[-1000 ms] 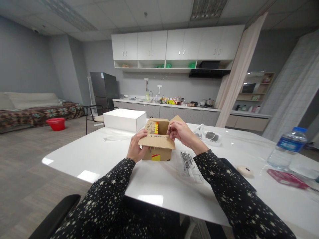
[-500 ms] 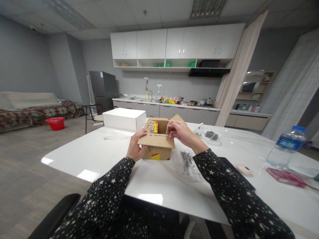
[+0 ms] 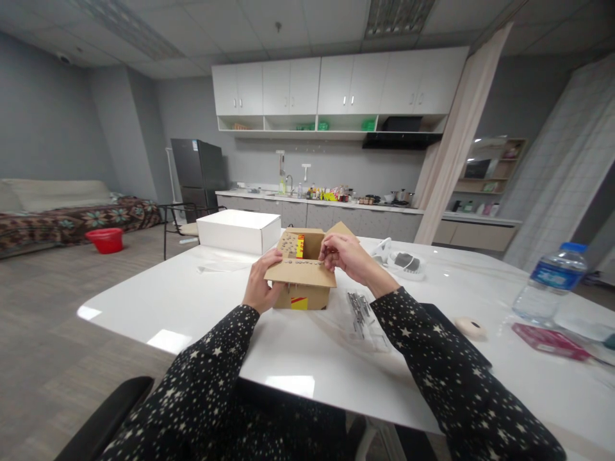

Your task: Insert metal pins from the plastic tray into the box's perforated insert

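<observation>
An open cardboard box [image 3: 307,297] with red-and-yellow printing stands in front of me on the white table. Rows of small dark round bits dot its left flap and the far edge of its near flap [image 3: 298,274]. At the left corner of that near flap, my left hand [image 3: 261,280] grips the cardboard, fingers on top and thumb lower down. My right hand [image 3: 340,253] is closed in a pinch at the flap's right far edge; whatever its fingertips hold is too small to make out. Right of the box lies a clear plastic bag of slim metal pieces [image 3: 359,312].
A white box [image 3: 239,230] sits behind on the left. To the right are a white device with a grey pad [image 3: 405,261], a dark flat object [image 3: 449,330], a small cream object [image 3: 469,328], a water bottle [image 3: 550,282] and a pink flat case [image 3: 549,341].
The whole view has shifted very slightly. Both hands keep their places on the box, with only a tiny movement of the right fingers.
</observation>
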